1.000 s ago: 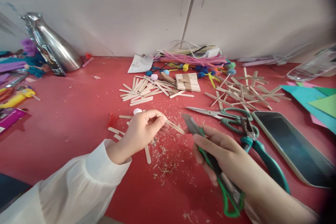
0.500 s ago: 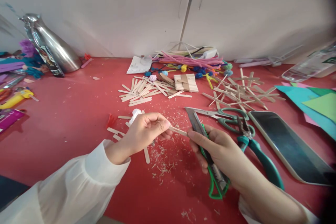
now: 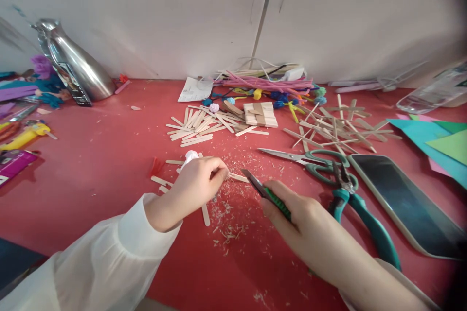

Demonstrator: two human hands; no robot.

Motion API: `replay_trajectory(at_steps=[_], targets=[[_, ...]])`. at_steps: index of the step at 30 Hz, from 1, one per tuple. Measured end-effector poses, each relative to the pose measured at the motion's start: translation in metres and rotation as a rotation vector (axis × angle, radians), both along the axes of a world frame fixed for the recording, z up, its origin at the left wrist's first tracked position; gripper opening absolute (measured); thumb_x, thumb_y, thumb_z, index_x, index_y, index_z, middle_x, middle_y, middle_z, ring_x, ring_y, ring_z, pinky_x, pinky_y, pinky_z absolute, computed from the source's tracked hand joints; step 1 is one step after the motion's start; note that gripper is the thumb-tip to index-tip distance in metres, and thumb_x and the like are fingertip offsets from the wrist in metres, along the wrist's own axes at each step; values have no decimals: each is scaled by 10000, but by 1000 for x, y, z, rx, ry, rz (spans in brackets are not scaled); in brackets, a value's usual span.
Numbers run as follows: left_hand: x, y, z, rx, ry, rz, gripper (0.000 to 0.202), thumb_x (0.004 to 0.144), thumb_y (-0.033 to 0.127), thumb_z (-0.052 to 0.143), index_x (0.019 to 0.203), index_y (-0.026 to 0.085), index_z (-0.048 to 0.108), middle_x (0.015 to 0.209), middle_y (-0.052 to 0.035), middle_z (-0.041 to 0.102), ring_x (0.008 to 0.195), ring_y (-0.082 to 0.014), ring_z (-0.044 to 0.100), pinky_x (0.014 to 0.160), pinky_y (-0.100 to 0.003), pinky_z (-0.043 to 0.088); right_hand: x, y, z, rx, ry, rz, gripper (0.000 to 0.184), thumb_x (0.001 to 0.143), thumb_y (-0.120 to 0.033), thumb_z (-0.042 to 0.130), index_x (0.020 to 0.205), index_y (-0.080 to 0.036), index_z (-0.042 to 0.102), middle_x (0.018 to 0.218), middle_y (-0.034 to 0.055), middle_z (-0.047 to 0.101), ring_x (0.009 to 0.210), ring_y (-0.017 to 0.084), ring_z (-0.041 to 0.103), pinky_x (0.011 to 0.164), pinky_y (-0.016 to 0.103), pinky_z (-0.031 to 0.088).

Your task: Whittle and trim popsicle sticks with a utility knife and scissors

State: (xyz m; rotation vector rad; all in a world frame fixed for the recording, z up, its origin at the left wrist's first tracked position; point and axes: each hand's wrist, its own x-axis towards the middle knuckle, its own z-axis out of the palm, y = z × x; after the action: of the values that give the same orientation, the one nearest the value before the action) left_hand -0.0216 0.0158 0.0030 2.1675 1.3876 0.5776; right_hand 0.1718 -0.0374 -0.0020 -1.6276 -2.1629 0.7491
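My left hand (image 3: pixel 202 180) pinches one end of a narrow wooden craft stick (image 3: pixel 239 177), whose free end points right. In my right hand (image 3: pixel 301 218) is a green box cutter (image 3: pixel 277 201), gripped by its handle with the blade out. The blade's tip is close to the stick's free end; whether they touch I cannot tell. Wood shavings (image 3: pixel 231 226) are scattered on the red tabletop beneath both hands. Just behind my left hand lie a crumpled white piece (image 3: pixel 191 156) and several craft sticks (image 3: pixel 205 215), partly hidden by it.
Scissors (image 3: pixel 288 154), pliers (image 3: pixel 346 189) and a phone (image 3: pixel 404 201) lie at right. Behind are loose craft sticks (image 3: pixel 199 125), a banded bundle (image 3: pixel 268 117), another stick pile (image 3: pixel 339 124) and pink pipe cleaners (image 3: pixel 266 82). A metal jug (image 3: pixel 82 65) stands back left; coloured paper (image 3: pixel 423 138) lies far right.
My right hand has let go of the stick's end and turned the box cutter, so its blade now points at the stick. My left hand has rolled slightly palm-down, still holding the stick.
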Motion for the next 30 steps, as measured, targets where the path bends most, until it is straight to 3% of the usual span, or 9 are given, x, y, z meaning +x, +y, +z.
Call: replay_trajectory(at_steps=[6,17,30], targets=[[2,-2,-2,36,39,14,234,844,227,438,682,167,596,611,18,599,540,-95,512,541,-228,347,1,-4,-6,70,-152,43,238,841,-260,315,916,-193,531,596,47,641,519,237,647,444,296,402],[2,-1,-5,79,47,-8,236,852,230,438,668,170,573,622,17,596,547,-98,508,547,-235,343,0,-5,-8,128,-300,29,241,833,-231,374,945,-190,583,582,54,668,516,263,658,416,299,397],[0,-5,-12,192,59,-69,225,872,218,417,703,175,558,680,5,619,631,-120,553,605,-253,374,-18,-7,4,-178,-418,57,189,859,-93,322,996,-109,451,652,107,656,587,270,660,437,272,237]])
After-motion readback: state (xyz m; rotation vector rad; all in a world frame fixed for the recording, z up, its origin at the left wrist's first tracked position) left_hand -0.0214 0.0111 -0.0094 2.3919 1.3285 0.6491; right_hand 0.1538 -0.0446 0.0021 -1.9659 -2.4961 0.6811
